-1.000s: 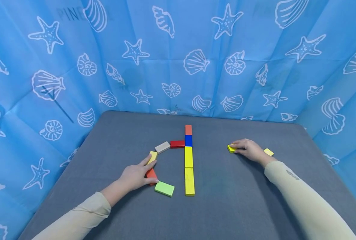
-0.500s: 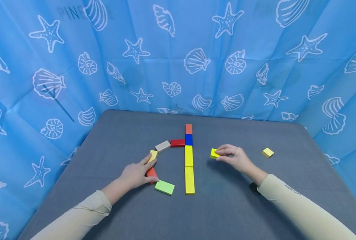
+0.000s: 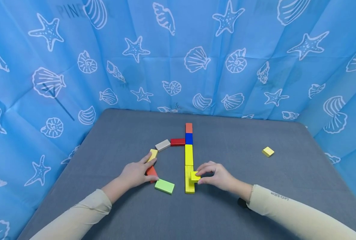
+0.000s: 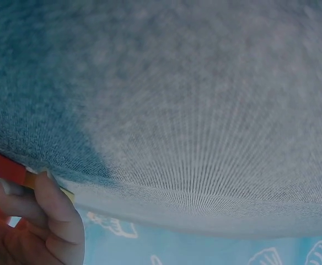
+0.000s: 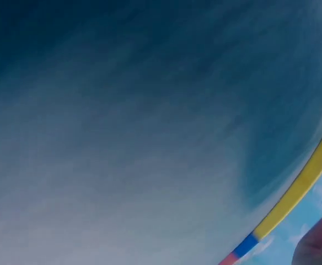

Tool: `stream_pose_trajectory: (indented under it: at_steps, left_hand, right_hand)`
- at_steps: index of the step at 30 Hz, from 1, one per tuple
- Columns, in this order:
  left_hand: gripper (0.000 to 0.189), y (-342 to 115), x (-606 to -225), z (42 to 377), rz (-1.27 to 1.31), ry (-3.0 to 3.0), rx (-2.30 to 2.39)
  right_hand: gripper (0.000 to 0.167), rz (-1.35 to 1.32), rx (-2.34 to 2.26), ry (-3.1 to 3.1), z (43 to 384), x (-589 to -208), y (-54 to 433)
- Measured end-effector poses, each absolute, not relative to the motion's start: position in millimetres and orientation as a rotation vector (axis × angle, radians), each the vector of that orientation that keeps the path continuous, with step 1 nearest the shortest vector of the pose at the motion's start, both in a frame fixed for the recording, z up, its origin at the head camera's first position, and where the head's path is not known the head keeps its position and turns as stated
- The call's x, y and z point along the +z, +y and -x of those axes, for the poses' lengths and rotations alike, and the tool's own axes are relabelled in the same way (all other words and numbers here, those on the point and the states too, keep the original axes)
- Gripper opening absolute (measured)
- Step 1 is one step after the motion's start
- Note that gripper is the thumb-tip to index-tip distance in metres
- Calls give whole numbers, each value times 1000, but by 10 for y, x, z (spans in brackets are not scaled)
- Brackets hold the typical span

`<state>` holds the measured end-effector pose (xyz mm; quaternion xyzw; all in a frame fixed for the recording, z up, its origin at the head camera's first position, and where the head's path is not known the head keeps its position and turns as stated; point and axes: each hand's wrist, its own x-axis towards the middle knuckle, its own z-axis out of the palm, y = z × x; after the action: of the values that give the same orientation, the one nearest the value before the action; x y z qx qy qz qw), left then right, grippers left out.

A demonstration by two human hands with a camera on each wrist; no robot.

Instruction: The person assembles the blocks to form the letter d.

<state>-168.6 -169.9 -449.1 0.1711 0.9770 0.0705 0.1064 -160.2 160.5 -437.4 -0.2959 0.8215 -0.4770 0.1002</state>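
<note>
In the head view, my right hand (image 3: pixel 216 176) pinches a small yellow block (image 3: pixel 195 176) between thumb and fingers. That block overlaps the lower long yellow block (image 3: pixel 189 188) of a straight column. My left hand (image 3: pixel 136 174) rests its spread fingers on a pale yellow block (image 3: pixel 153 153) and an orange block (image 3: pixel 151 171), with the thumb by a light green block (image 3: pixel 165 186). These curve up through a whitish block (image 3: pixel 163 145) and a red block (image 3: pixel 178 142) to the column. The left wrist view shows the left fingertips (image 4: pixel 49 175) against the blocks.
Higher in the column are another yellow block (image 3: pixel 188 154), a blue block (image 3: pixel 188 138) and a salmon block (image 3: pixel 188 128). A loose yellow block (image 3: pixel 268 152) lies far right on the grey cloth-covered table (image 3: pixel 231 136). A blue shell-print curtain (image 3: pixel 207 83) surrounds the back and sides.
My right hand has carried the small yellow block leftward and nearer, from the right side of the table to the column's lower end. The left hand stays where it was.
</note>
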Motion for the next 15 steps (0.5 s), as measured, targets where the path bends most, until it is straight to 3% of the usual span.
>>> stream_pose_trajectory:
  at_steps: [15]
  left_hand:
    - [81,-1695,-4471,1675,-501,2885,183]
  right_hand:
    - [21,1113,-1091,2557,1403,-4403,1080]
